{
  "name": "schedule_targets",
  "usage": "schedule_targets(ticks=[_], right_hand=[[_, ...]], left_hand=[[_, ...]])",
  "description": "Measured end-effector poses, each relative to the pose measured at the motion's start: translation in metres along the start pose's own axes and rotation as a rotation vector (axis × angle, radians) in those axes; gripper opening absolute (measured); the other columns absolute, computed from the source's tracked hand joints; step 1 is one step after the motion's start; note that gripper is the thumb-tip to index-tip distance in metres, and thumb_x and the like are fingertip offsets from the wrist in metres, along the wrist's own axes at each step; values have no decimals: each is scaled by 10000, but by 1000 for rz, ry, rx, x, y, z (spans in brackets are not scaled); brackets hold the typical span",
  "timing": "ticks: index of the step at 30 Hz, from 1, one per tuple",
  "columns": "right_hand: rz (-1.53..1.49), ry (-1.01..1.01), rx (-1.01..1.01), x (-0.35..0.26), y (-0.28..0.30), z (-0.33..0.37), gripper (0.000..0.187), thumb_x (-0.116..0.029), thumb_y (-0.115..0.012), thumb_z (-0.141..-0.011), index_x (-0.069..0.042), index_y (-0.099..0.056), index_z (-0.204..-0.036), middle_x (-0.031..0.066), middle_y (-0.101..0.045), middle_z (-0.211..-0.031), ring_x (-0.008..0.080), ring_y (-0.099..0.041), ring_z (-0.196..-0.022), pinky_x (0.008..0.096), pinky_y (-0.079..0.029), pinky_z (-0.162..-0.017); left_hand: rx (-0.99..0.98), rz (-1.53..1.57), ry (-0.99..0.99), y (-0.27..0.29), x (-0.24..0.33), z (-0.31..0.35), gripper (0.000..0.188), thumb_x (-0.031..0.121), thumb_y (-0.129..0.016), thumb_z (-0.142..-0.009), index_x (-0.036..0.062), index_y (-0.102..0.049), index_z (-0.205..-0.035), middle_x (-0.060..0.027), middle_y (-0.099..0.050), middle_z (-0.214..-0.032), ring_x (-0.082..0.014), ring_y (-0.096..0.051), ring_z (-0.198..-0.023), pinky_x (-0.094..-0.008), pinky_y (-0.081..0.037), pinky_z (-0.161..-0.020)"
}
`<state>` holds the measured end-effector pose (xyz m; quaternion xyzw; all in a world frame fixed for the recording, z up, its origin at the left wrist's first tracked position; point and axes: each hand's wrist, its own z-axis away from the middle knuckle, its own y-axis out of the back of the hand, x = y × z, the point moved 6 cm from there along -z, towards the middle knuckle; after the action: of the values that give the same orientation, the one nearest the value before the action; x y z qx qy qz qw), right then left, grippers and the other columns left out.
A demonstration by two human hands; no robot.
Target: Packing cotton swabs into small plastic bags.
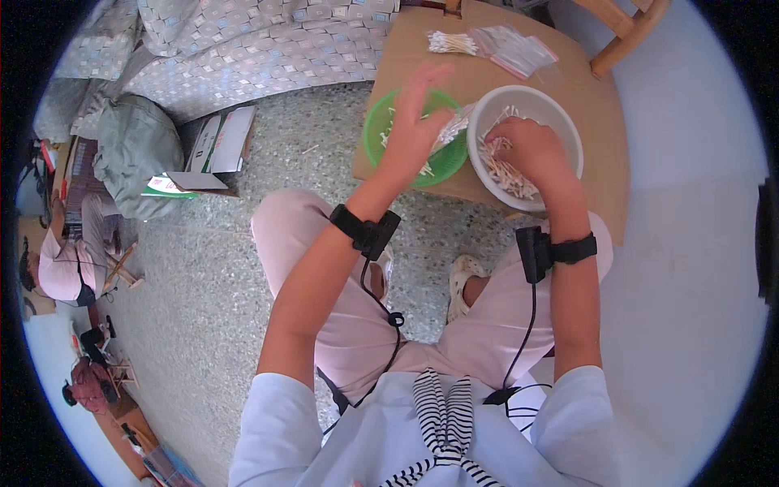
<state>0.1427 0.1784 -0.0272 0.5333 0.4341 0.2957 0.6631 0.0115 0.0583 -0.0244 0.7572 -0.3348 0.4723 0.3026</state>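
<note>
My left hand (418,122) is over a green plastic basket (373,146), its fingers stretched out and apart, slightly blurred. Several loose cotton swabs lie in that basket. Beside my left thumb, a white bundle of cotton swabs (454,131) rests across the basket's right side; whether the hand touches it I cannot tell. My right hand (531,150) reaches into a white bowl (574,134) of loose cotton swabs (507,174). Its fingers are curled down and closed on some swabs there, the fingertips partly hidden.
Basket and bowl stand on a brown tabletop (600,183). At its far side are a pile of cotton swabs (452,42) and clear plastic bags (519,53). A wooden chair (621,36) stands behind. On the left floor are a grey-green sack (138,154) and cardboard (219,142); other people sit beyond.
</note>
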Motion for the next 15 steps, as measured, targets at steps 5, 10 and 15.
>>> schedule_targets(ticks=[5, 10, 15], right_hand=[[142, 75, 73, 1, 1, -6, 167, -214, -657, -767, -143, -698, -912, 128, -658, -963, 308, -622, -875, 473, -450, -762], [-526, -17, 470, 2, 39, -13, 189, -236, -654, -833, -85, -674, -945, 85, -661, -887, 215, -605, -752, 356, -474, -722], [-1173, 124, 436, -16, 40, -17, 197, -205, -635, -878, -46, -648, -993, 11, -642, -851, 96, -578, -723, 245, -468, -656]], left_hand=[[218, -101, 8, 36, 3, -11, 305, 154, -535, -835, 97, -599, -1127, -122, -472, -1272, -279, -361, -1251, -381, -274, -1047], [229, -85, -36, 40, 14, -13, 252, 140, -536, -897, 31, -610, -1111, -83, -517, -1246, -155, -489, -1130, -283, -404, -943], [-57, 39, 58, 8, 10, -7, 249, 194, -553, -933, 11, -634, -1080, -62, -602, -1121, -123, -558, -1011, -258, -442, -881]])
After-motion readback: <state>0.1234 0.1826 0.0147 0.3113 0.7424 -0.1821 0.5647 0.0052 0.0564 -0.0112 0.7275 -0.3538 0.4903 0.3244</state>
